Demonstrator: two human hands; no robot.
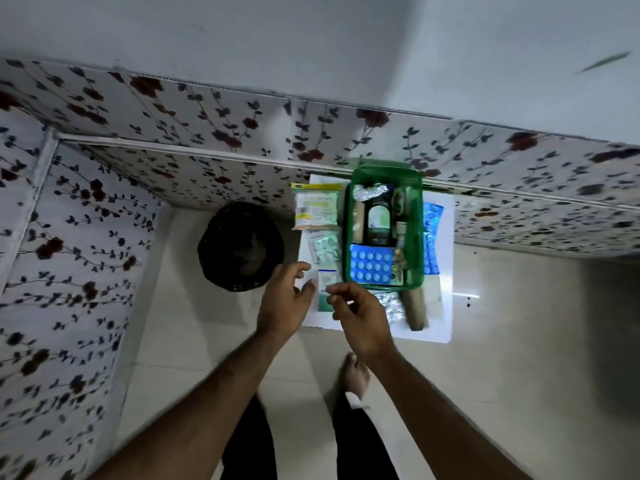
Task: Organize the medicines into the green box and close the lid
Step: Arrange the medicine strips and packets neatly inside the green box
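Two hands, left hand (pixel 284 303) and right hand (pixel 360 317), fingers loosely apart, empty, near one open green box (pixel 417 216); one blue blister strip (pixel 371 266) inside.

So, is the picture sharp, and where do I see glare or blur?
Head view: wide-angle bending curves the wall edges; the left hand and right hand are slightly motion-blurred; a bright glare spot sits on the white board right of the green box; labels are too soft to read.
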